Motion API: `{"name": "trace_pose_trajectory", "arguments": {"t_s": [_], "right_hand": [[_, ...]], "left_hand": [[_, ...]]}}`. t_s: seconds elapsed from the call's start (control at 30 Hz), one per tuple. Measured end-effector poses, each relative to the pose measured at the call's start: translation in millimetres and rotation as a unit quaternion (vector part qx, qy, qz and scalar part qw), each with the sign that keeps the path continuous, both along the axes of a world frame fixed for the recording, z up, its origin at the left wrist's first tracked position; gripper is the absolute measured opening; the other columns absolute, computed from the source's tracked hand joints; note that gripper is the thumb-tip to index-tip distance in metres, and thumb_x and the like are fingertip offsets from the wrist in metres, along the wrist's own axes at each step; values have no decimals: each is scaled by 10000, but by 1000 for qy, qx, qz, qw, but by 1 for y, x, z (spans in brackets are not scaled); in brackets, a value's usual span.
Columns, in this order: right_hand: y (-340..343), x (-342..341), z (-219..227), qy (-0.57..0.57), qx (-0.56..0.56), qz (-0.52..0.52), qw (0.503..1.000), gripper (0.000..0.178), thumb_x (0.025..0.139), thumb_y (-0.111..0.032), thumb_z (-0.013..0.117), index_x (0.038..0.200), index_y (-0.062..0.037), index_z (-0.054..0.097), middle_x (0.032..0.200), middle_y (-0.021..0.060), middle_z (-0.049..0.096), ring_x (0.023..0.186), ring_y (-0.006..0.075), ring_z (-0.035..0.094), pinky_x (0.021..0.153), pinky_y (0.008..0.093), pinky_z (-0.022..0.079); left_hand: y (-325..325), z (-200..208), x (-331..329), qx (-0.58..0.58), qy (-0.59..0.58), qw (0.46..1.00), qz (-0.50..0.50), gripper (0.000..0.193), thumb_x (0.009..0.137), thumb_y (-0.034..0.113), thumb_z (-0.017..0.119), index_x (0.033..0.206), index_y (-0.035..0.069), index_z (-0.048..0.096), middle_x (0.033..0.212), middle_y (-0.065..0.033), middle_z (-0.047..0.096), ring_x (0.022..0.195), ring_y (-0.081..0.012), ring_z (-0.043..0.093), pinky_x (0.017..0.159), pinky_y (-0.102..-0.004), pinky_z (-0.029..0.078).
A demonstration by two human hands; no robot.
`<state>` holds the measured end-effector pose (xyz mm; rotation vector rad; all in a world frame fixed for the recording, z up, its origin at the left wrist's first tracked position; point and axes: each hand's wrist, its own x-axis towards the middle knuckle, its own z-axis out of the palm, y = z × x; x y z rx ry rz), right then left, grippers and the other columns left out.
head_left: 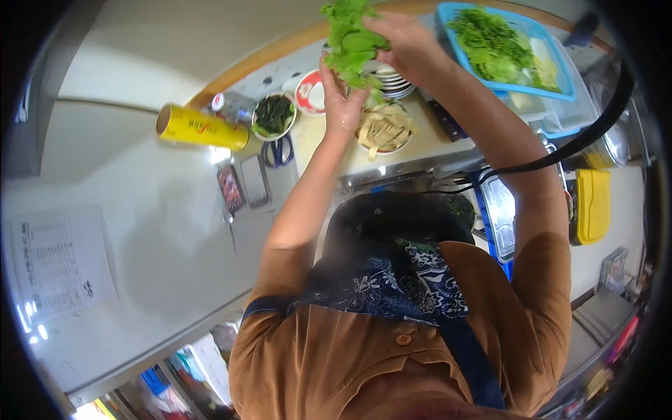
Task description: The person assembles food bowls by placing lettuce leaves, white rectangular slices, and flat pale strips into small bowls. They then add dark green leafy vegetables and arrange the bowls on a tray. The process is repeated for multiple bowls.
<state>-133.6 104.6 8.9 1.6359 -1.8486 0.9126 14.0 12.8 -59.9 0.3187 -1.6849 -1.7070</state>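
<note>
Lettuce leaves (350,43), bright green and ruffled, are held up between my two hands over the far edge of the counter. My left hand (343,108) is closed around their lower end, fingers partly hidden behind the leaves. From the right, my right hand (402,38) grips their upper side. Just below the leaves, a bowl is heaped with pale beige flat strips (386,127). Close by are a stack of white plates (397,85), a red and white bowl (310,93) and a bowl of dark greens (273,116).
A blue basket (570,87) with more lettuce stands at the far right. A knife (446,119) lies on the cutting board (343,159). To the left are dark-handled scissors (278,151), a yellow roll (203,128), a clear bottle (234,107), two phone-like objects (255,180) and a paper sheet (63,259).
</note>
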Motion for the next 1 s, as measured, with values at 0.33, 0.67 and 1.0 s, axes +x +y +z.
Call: {"name": "trace_pose_trajectory", "arguments": {"t_s": [0.33, 0.67, 1.0], "right_hand": [[-77, 64, -69, -245, 313, 162, 903, 263, 821, -167, 621, 1028, -17, 561, 1018, 155, 609, 962, 300, 596, 861, 381, 486], [-137, 97, -187, 42, 441, 33, 896, 197, 870, -130, 467, 926, -16, 618, 908, 158, 656, 884, 301, 639, 755, 421, 517], [-86, 155, -152, -51, 501, 100, 858, 172, 831, -101, 498, 922, -20, 619, 971, 144, 656, 876, 298, 646, 701, 426, 538]], "left_hand": [[-72, -49, 145, 358, -19, 926, 116, 375, 971, 240, 432, 1294, 54, 397, 1225, -140, 550, 1002, -285, 614, 727, -384, 556], [-98, -58, 217, 389, -86, 911, 106, 424, 990, 302, 374, 1316, 31, 379, 1280, -175, 523, 1088, -326, 574, 883, -448, 495], [-110, -65, 191, 465, -64, 883, -10, 407, 985, 265, 412, 1310, 19, 399, 1257, -172, 552, 1110, -310, 579, 937, -490, 467]]}}
